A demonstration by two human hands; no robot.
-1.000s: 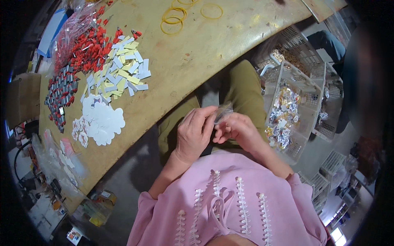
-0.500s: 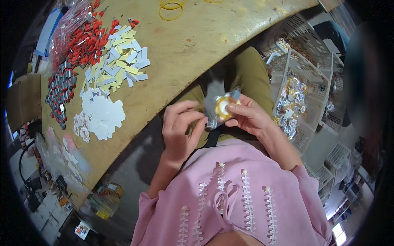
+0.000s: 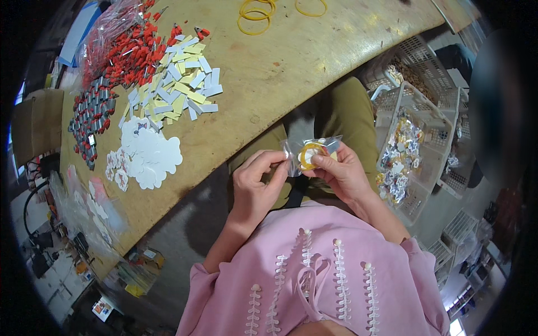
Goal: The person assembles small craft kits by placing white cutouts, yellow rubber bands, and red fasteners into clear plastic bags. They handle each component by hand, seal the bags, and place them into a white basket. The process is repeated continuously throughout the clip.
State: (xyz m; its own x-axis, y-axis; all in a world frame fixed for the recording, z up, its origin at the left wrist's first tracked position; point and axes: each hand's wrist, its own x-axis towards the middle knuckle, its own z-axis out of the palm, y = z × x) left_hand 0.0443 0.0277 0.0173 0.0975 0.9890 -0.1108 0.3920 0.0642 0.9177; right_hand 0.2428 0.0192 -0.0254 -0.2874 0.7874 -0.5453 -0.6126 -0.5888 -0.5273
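Observation:
Over my lap, a small clear plastic bag (image 3: 291,151) is stretched between my two hands. Inside or against it shows a yellow ring (image 3: 306,155) around a white piece; further bits toward its right end are hard to make out. My right hand (image 3: 348,172) is closed on the bag's right part, thumb pressed over the contents. At the bag's left edge, the thumb and fingers of my left hand (image 3: 259,176) pinch the film.
On the table (image 3: 241,84) lie red-tipped parts (image 3: 131,59), grey-and-red cylinders (image 3: 94,115), white and yellow strips (image 3: 188,84), white scalloped cutouts (image 3: 154,157) and yellow rings (image 3: 255,14). Right of my legs, a white plastic basket (image 3: 386,117) holds many small filled packets (image 3: 400,151).
The bag has come level and spread out between my hands, where it was blurred and hanging more upright. My left fingers have closed onto its edge. The whole view has shifted slightly.

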